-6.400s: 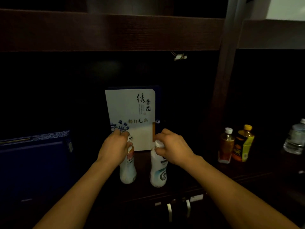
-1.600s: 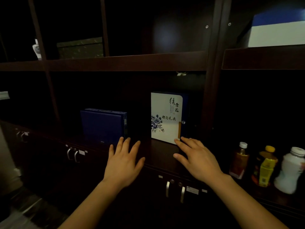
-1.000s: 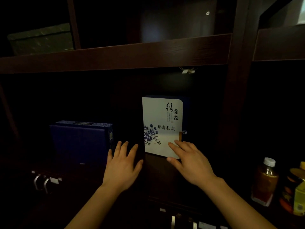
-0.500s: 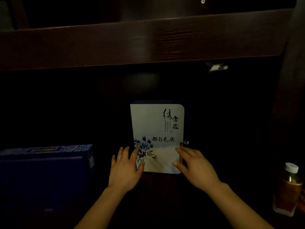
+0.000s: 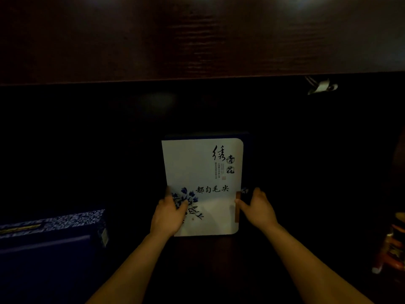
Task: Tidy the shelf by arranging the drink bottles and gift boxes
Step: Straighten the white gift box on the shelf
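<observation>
Fingers (image 5: 182, 205) of left hand (image 5: 168, 216) and right hand (image 5: 259, 208) curled round opposite edges of upright gift box (image 5: 203, 170).

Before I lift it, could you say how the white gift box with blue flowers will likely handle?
The white gift box with blue flowers looks stiff: its face shows no bend between the left hand and right hand. Standing upright, it may tip.

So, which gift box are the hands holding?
The upright white box with blue flowers, gripped by left hand and right hand; the dark blue box is untouched.
</observation>
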